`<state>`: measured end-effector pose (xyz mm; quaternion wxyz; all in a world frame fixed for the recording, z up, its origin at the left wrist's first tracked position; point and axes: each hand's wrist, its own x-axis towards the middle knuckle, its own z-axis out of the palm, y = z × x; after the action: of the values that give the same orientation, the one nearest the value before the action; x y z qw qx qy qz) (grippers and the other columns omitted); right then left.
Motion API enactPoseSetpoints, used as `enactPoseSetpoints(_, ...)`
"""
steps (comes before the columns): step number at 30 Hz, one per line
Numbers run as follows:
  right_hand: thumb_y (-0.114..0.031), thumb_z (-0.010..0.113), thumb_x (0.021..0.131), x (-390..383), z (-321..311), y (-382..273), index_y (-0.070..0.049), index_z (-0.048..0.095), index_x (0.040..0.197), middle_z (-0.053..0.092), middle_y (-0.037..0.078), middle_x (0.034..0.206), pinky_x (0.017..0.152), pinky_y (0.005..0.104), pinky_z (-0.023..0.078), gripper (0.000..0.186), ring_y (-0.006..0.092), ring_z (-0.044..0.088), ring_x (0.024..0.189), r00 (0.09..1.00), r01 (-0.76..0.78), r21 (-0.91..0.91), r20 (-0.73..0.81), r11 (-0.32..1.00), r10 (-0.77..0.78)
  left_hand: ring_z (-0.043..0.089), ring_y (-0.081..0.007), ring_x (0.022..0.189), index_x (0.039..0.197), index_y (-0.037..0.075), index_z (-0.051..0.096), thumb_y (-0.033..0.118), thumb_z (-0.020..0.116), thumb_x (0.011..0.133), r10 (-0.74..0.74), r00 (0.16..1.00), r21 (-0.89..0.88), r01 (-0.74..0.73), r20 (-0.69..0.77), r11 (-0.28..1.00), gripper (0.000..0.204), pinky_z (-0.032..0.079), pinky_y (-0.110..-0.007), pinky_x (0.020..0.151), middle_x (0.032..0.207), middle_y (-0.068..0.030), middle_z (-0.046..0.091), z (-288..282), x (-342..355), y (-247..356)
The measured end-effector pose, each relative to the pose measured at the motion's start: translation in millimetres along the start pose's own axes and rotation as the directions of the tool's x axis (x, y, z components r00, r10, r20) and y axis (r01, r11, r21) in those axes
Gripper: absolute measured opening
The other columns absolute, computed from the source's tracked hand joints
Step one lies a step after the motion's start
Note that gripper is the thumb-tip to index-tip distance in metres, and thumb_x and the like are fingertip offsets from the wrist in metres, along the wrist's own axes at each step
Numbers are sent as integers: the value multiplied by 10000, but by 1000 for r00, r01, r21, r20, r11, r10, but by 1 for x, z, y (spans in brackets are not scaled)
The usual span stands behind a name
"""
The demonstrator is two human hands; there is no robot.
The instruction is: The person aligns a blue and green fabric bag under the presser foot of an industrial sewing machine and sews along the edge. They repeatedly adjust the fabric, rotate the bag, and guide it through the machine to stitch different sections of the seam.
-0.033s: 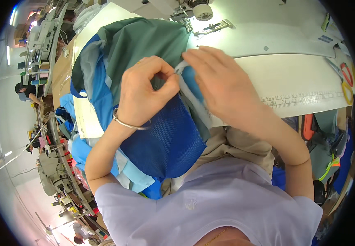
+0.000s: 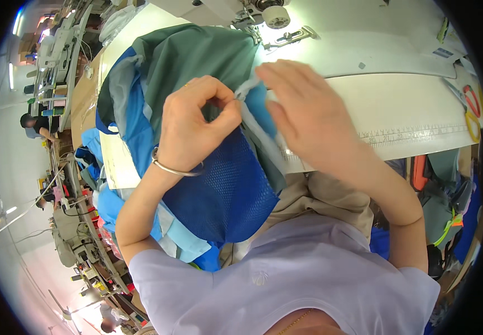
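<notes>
My left hand (image 2: 196, 125) pinches thumb and forefinger together on the edge of a sewn fabric piece, at a whitish edge strip (image 2: 259, 127). This piece joins grey-green cloth (image 2: 196, 58), bright blue cloth (image 2: 138, 120) and a dark blue mesh panel (image 2: 222, 192) that hangs over the table edge towards my lap. Just right of the pinched spot, my right hand (image 2: 311, 114) has its fingers stretched out, slightly blurred, with nothing visible in them. Its fingertips are close to the strip; whether they touch it I cannot tell.
A sewing machine (image 2: 276, 18) stands at the far side, its needle area beside the green cloth. Scissors (image 2: 458, 96) lie at the right of the white table (image 2: 392, 100), which has a ruler scale along its front. More blue fabric (image 2: 113, 206) is heaped at left.
My right hand has shifted a little to the right, its fingertips farther from my left hand. The left hand keeps its pinch and has barely moved.
</notes>
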<state>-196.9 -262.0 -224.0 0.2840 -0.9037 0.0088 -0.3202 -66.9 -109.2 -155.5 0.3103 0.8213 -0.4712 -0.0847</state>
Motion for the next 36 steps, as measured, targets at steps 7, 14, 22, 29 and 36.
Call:
enactPoseSetpoints(7,-136,698,852,4,-7,18,9,676,1080,659,104,1156,984,405,475,271,284,567,1177,960,257,-61,131,965,-247,638,-174,691,764,-13,647,53,715,764,-94,994,-75,98,55,992,95,497,-295,657,716,-87,656,-8,3,2)
enactPoseSetpoints(14,-178,720,834,7,-20,44,2,691,1019,669,71,1109,969,397,473,260,263,573,1158,882,446,-164,248,880,-400,594,-152,704,771,-11,610,35,681,790,47,998,34,-49,47,998,87,466,-289,681,731,-66,615,2,-3,0)
enactPoseSetpoints(22,-107,695,839,25,-21,63,5,671,1135,677,80,1106,963,380,498,317,256,594,1126,939,303,-63,189,951,-286,600,-250,673,720,31,609,34,703,710,134,991,86,-135,18,987,95,476,-348,630,710,-74,621,18,-5,3)
enactPoseSetpoints(29,-64,675,772,23,-8,63,24,658,1155,652,109,1181,976,380,497,394,272,586,1157,893,434,-140,197,890,-404,612,-244,735,747,27,621,33,712,716,156,987,154,-161,45,975,97,485,-344,670,777,-70,640,22,-6,6)
enactPoseSetpoints(36,-22,695,699,9,-10,57,47,646,1127,641,138,1183,957,372,528,436,282,596,1151,867,422,85,252,902,-430,649,-307,994,951,25,682,21,695,787,295,954,93,-289,-56,953,164,518,-383,863,1128,-115,702,32,-2,-14)
